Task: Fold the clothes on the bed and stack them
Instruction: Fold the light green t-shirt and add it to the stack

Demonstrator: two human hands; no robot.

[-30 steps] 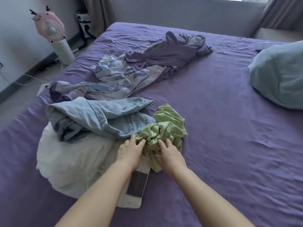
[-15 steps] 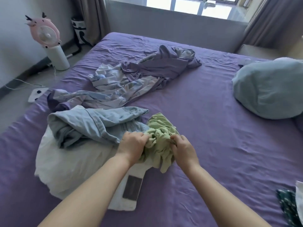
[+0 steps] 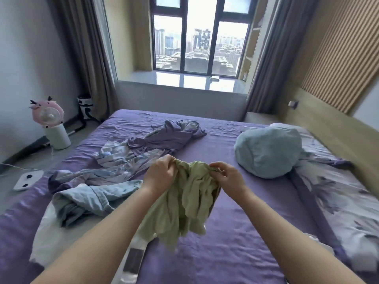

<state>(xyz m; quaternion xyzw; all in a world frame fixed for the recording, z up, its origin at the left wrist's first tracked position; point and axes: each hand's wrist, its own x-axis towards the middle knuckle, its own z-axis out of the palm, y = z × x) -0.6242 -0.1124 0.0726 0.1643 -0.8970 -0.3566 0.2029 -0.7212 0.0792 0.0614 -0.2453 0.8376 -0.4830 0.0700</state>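
Now both hands, the left hand (image 3: 162, 174) and the right hand (image 3: 227, 176), pinch the green top (image 3: 184, 203) bunched above the bed (image 3: 235, 253), apparently hunting its edges, so shaking it flat should come next.

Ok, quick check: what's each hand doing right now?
Left hand: closed, gripping the crumpled pale green cotton garment at its top edge.
Right hand: closed, pinching the same garment's top edge.
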